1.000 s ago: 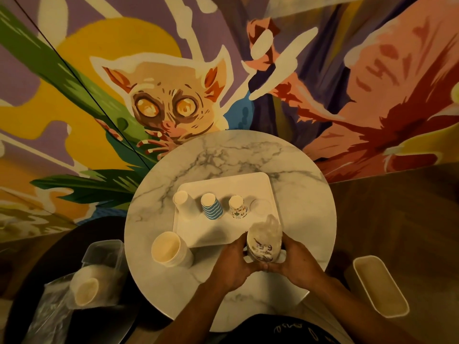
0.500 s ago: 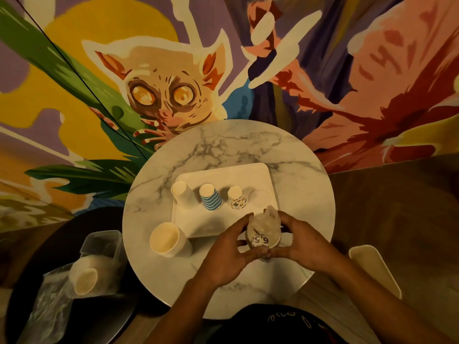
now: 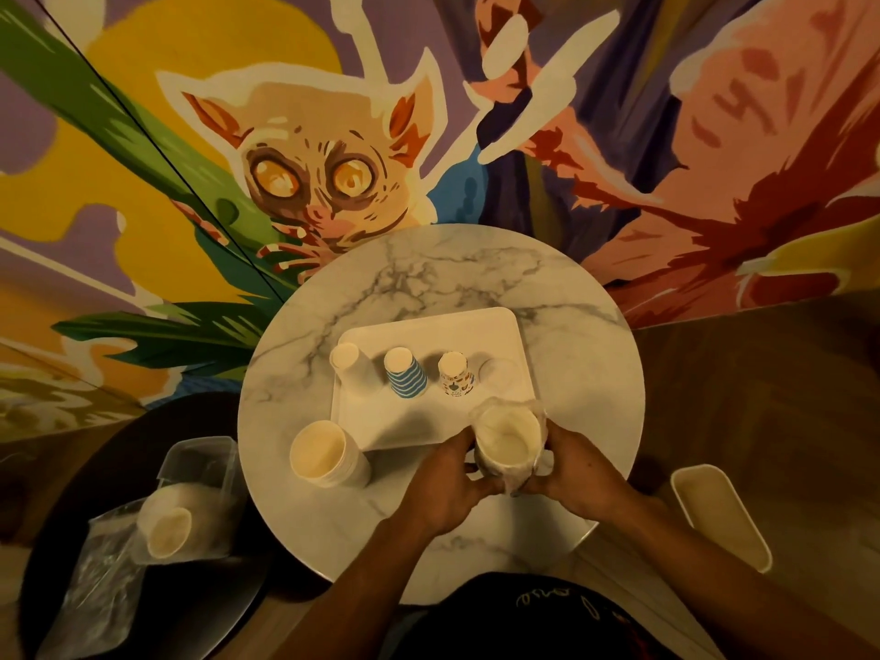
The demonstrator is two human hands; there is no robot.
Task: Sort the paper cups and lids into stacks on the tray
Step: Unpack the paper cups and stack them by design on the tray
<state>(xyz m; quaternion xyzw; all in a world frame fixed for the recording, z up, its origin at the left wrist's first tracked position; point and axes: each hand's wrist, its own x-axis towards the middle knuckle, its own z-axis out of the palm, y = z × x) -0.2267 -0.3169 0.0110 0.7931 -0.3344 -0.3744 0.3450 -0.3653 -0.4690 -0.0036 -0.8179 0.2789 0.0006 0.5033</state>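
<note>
Over the marble table [image 3: 562,297], both hands' grip encloses the wrapped cup stack [image 3: 507,443].

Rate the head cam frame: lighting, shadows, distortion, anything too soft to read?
Head view: dim, warm light; the cups on the tray throw soft shadows toward the lower right. Wide-angle bending curves the mural and floor edges. Both hands, left hand and right hand, hold the plastic-wrapped cup stack, its wrap hazy. The clear lid is barely visible, and the bagged cups are soft.

desk [image 3: 562,297] glossy veined marble; tray [image 3: 428,326] smooth matt plastic; cups [image 3: 405,381] matt paper; crinkly clear plastic wrap [image 3: 535,457] lower centre
</note>
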